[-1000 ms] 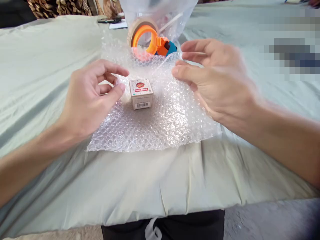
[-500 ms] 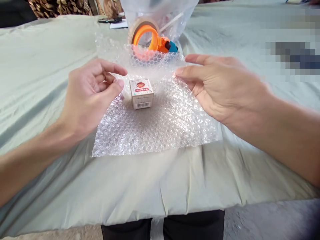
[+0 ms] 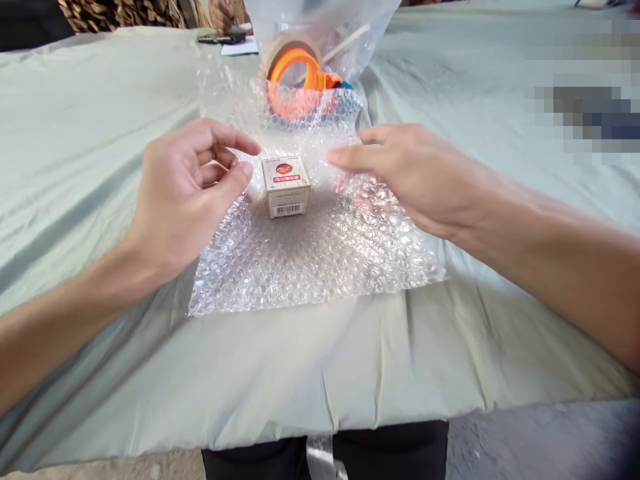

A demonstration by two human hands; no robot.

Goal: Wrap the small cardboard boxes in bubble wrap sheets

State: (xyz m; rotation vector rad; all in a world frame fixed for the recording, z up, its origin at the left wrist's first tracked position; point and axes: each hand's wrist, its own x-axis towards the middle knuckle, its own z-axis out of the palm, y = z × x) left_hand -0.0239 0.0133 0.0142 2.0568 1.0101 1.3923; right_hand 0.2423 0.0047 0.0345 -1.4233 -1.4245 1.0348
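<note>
The big green cloth (image 3: 100, 133) is wrinkly and hangs down below my wrists, so a hard tug could drag it. On it lies the bubble wrap (image 3: 310, 260), spread under both hands, with its far edge standing up past my fingertips. My right hand (image 3: 425, 177) pinches that wrap, thumb on top and fingers tucked under. My left hand (image 3: 185, 193) is curled, with a narrow gap between thumb and fingers. I cannot tell if it grips any wrap. Past the fingertips are a clear bag (image 3: 360, 27) and an orange tape roll (image 3: 295, 63), and the lifted wrap could bump them. The little box (image 3: 286, 187) stands on the wrap between my thumbs, just beside the left one. If one side pulls harder, I think the box could tip over.
</note>
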